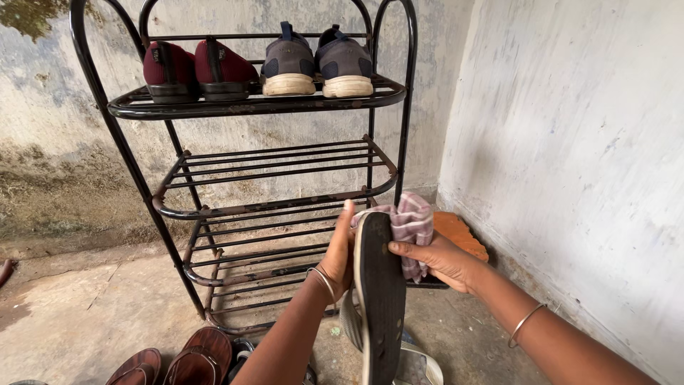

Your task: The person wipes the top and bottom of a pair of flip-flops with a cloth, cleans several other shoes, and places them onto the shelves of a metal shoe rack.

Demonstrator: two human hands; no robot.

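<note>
packages: none | signs: none | screens: none | labels: small pale tag on heel of left maroon shoe (169,71), top shelf

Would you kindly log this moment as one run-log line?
left hand: holds black rubber flip-flop on edge | right hand: presses pink checked cloth against it | behind: black metal shoe rack

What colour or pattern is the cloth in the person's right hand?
The cloth is a pink and white check, seen best in the head view, pressed against the black sandal.
</note>
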